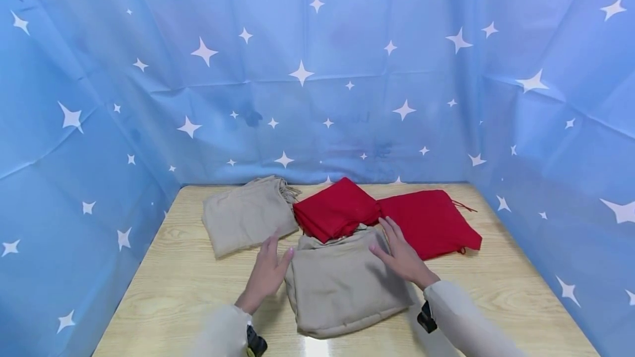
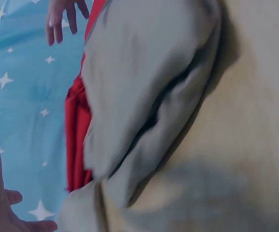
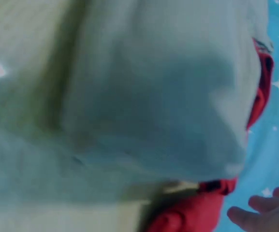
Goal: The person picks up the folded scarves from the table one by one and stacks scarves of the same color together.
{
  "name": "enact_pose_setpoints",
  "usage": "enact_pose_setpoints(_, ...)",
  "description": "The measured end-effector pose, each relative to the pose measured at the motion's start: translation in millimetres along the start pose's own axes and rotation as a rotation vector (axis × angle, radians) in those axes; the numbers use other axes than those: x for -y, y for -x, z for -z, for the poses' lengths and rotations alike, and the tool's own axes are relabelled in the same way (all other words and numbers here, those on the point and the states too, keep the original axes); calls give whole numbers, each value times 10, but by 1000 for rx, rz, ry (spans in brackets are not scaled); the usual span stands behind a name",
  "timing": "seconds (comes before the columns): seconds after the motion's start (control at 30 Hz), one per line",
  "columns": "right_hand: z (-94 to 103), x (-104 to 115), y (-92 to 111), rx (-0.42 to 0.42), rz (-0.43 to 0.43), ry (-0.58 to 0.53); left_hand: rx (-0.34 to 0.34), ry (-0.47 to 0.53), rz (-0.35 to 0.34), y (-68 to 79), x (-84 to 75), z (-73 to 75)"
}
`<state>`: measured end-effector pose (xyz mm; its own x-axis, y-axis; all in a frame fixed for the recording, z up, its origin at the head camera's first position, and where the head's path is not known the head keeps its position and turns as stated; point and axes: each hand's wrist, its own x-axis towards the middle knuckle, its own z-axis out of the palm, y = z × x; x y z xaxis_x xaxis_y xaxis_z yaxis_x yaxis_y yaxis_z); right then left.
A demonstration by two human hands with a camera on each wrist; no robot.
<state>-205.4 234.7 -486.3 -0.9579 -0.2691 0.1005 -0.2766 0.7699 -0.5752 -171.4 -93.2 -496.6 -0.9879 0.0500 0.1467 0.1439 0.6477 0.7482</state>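
Framing the near beige cloth (image 1: 347,291) from either side, our left hand (image 1: 266,272) and our right hand (image 1: 401,258) have their fingers loosely extended, thumbs apart from the rest. The left is beside the cloth's left edge; the right is over its back right part, where a shadow falls on the fabric. We cannot tell whether the right fingertips touch it. That cloth lies folded on the wooden table (image 1: 159,302), at the front middle, and the left wrist view shows a dark gap between its layers.

Behind it we see the middle red cloth (image 1: 337,208), its front corner meeting the near cloth's back edge. Just to its right lies the right red cloth (image 1: 426,222), with a thin cord (image 1: 463,205) at its back right. The far beige cloth (image 1: 248,214) lies at back left. Around the table hangs a blue curtain (image 1: 317,103) with white stars.
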Motion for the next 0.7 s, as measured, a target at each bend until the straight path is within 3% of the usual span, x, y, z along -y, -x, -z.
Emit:
enact_pose_setpoints(0.3, -295, -78, 130, 4, -42, 2, -32, 50, 110, 244, -82, -355)
enact_pose_setpoints(0.7, -424, -111, 127, -23, -101, 48, -70, 117, 155, 251, -134, -590)
